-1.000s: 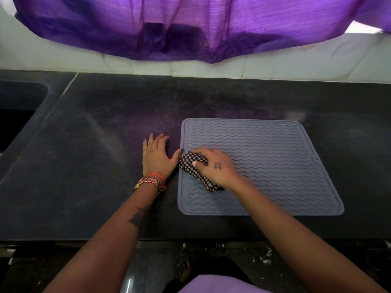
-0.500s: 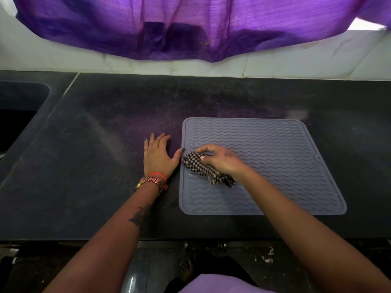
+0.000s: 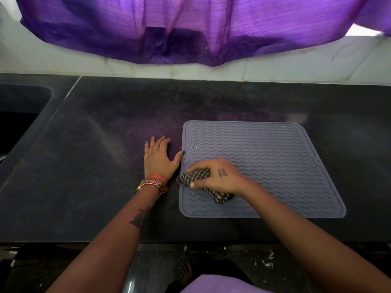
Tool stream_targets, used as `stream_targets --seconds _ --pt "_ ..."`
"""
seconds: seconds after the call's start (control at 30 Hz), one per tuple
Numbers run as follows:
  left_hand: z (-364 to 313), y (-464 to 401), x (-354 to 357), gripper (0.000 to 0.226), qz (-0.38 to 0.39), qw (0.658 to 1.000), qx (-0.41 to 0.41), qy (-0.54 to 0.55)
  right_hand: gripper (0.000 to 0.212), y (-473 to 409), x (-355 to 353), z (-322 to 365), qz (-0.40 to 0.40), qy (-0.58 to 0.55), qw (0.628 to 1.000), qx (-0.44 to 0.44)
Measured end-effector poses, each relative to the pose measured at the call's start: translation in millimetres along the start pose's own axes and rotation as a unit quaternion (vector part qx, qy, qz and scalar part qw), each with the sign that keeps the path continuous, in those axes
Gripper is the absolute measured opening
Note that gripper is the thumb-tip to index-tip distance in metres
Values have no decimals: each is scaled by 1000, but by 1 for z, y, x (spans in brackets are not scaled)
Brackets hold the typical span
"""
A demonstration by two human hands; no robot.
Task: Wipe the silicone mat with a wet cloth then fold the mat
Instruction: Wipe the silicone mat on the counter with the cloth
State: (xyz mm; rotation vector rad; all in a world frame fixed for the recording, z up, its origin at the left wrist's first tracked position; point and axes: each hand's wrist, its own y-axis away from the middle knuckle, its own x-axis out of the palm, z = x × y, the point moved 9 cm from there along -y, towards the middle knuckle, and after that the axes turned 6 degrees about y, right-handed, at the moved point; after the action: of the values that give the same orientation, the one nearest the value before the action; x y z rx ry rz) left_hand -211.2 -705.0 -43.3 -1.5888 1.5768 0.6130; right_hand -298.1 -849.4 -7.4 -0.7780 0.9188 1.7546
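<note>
mat (image 3: 275, 161) x1, cloth (image 3: 197, 176) x1; right hand (image 3: 220, 176) grips cloth, left hand (image 3: 157, 159) flat on counter (image 3: 84, 166).

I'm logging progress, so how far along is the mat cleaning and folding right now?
Nothing looks finished yet. Wiping is in hand: the right hand presses a checked cloth on the mat near its left edge, while the left hand lies flat on the counter, thumb at that edge. Folding is left: the mat lies fully flat.
</note>
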Motion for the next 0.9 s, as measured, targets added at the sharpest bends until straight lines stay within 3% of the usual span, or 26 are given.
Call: stream_targets --seconds 0.1,0.17,0.27,0.57,0.73,0.9 --pt "-1 0 -1 59 -5 1000 3 -6 42 -14 -17 -8 -89 61 994 9" --pt "-1 0 0 58 -3 1000 2 -10 45 -20 -7 -6 -69 126 990 12" --pt "-1 0 -1 58 -1 1000 2 -9 46 -22 6 -3 -37 122 992 16" --pt "2 -1 3 61 10 1000 -1 -11 39 14 24 20 48 199 973 -105" --pt "2 -1 2 59 2 1000 -1 -11 38 -7 -13 6 -52 201 977 -55" --pt "1 -1 1 59 -3 1000 3 -13 41 -18 6 8 -26 251 967 -31"
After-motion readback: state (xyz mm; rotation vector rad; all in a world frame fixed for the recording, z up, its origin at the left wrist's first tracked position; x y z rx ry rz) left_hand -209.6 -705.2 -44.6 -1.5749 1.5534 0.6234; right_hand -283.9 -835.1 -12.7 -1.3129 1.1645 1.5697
